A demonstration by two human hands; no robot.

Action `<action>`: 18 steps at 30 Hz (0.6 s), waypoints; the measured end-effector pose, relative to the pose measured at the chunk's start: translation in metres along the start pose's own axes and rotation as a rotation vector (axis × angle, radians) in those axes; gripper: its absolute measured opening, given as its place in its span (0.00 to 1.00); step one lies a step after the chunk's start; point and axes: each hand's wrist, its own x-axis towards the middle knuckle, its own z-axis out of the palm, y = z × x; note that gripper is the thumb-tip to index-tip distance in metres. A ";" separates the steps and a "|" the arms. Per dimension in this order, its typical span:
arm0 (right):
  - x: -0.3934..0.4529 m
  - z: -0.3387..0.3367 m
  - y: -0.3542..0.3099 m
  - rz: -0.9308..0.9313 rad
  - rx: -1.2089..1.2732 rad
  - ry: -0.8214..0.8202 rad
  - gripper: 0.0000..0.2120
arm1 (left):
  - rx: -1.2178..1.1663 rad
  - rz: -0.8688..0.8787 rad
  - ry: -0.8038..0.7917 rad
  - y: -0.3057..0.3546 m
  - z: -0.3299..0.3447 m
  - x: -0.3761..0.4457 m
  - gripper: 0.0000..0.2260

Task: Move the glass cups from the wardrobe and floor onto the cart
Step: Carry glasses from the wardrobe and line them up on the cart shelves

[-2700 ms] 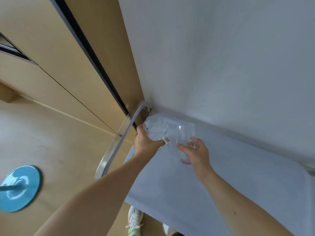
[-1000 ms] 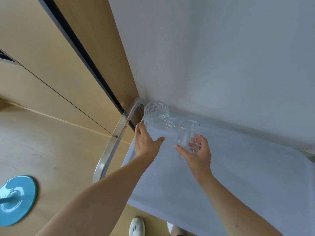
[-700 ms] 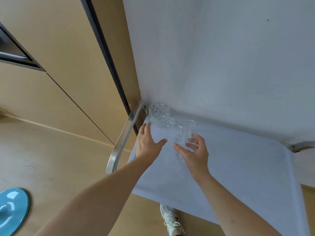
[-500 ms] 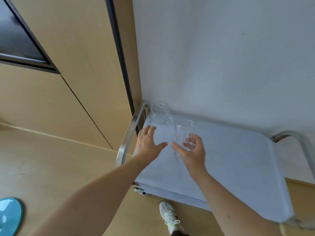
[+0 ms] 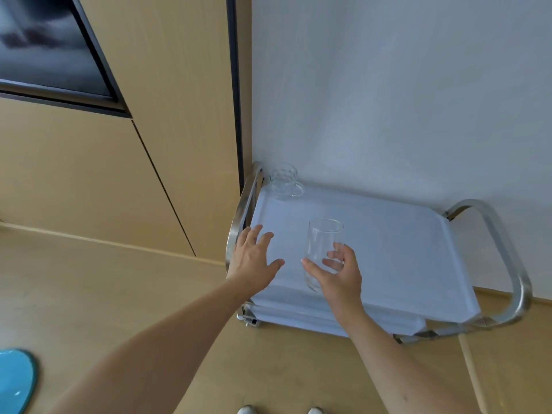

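Two glasses on cart [image 5: 403, 249]: mug [image 5: 283, 181] parked, tumbler [image 5: 321, 255] loosely cupped by my right hand [image 5: 339, 273]; left hand [image 5: 252, 259] spread, empty. Others unseen.

L: our left hand [image 5: 254, 258] open, fingers spread flat, palm down, arm extended | R: our right hand [image 5: 339, 274] thumb and fingers curled in a loose C, forearm reaching in from lower right

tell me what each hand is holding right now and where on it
The right hand holds the tall glass around its lower half, thumb on one side and fingers on the other. The left hand holds nothing.
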 end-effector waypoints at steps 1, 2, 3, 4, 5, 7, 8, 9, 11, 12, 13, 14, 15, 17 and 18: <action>-0.005 0.000 0.004 0.007 -0.004 -0.006 0.35 | -0.002 -0.006 0.002 -0.003 0.003 -0.005 0.31; -0.009 -0.001 0.008 0.015 -0.007 -0.012 0.35 | -0.006 -0.014 0.005 -0.005 0.007 -0.010 0.31; -0.013 -0.001 0.013 0.020 -0.007 -0.019 0.35 | -0.011 -0.022 0.007 -0.007 0.011 -0.015 0.31; -0.016 -0.002 0.018 0.025 -0.009 -0.029 0.35 | -0.018 -0.032 0.013 -0.009 0.016 -0.020 0.30; -0.019 -0.003 0.024 0.033 -0.010 -0.041 0.34 | -0.027 -0.039 0.022 -0.011 0.021 -0.026 0.30; -0.027 -0.005 0.038 0.048 -0.006 -0.073 0.34 | -0.047 -0.043 0.050 -0.015 0.035 -0.038 0.29; -0.030 -0.006 0.047 0.053 -0.004 -0.091 0.34 | -0.065 -0.048 0.074 -0.017 0.043 -0.044 0.28; -0.032 -0.006 0.057 0.053 -0.005 -0.110 0.33 | -0.081 -0.056 0.103 -0.019 0.052 -0.050 0.27; -0.038 -0.006 0.080 0.059 -0.020 -0.146 0.33 | -0.110 -0.089 0.147 -0.025 0.074 -0.063 0.26; -0.041 -0.006 0.091 0.056 -0.026 -0.156 0.32 | -0.118 -0.098 0.165 -0.028 0.085 -0.070 0.25; -0.043 -0.006 0.103 0.050 -0.029 -0.166 0.33 | -0.118 -0.101 0.174 -0.031 0.097 -0.076 0.24; -0.047 -0.007 0.115 0.049 -0.033 -0.180 0.33 | -0.114 -0.107 0.176 -0.034 0.109 -0.083 0.23; -0.049 -0.006 0.126 0.045 -0.035 -0.192 0.34 | -0.108 -0.119 0.178 -0.037 0.120 -0.089 0.23; -0.053 -0.006 0.148 0.034 -0.040 -0.218 0.35 | -0.100 -0.156 0.173 -0.043 0.143 -0.100 0.24; -0.054 -0.005 0.158 0.030 -0.041 -0.226 0.35 | -0.097 -0.168 0.166 -0.046 0.154 -0.103 0.25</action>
